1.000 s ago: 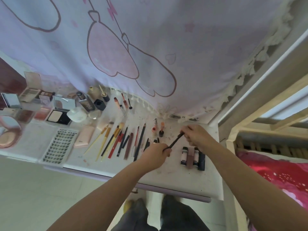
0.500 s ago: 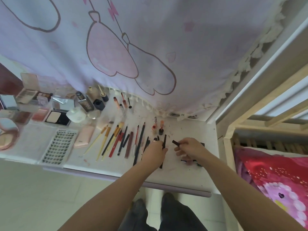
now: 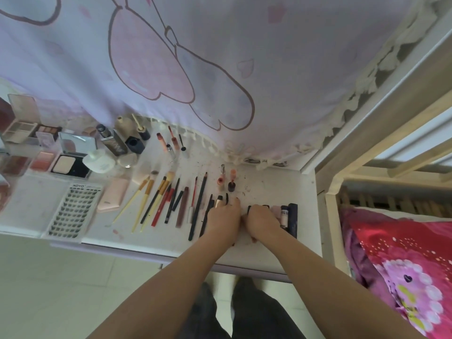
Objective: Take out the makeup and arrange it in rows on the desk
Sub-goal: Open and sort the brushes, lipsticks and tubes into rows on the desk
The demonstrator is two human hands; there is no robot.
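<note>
Makeup lies in rows on the white desk [image 3: 269, 187]. A row of brushes and pencils [image 3: 171, 199] runs left of my hands. My left hand [image 3: 223, 220] is down at the right end of that row, over a thin black wand [image 3: 227, 197] whose tip shows past the fingers. My right hand [image 3: 261, 220] sits right beside it, curled round a short black cap [image 3: 256, 207]. Just right of it lie several dark tubes [image 3: 292, 216]. Small lip-colour bottles [image 3: 226, 182] stand behind my hands.
A lash tray [image 3: 73, 209], a pink case [image 3: 112, 195], open palettes [image 3: 63, 165] and bottles [image 3: 115, 143] fill the desk's left side. A pale curtain [image 3: 220, 69] hangs behind. A bed frame [image 3: 330, 204] with red bedding [image 3: 403, 253] borders the right.
My hands pulled the black wand and its cap apart in the air, then dropped to the desk. They now lie side by side near the front edge.
</note>
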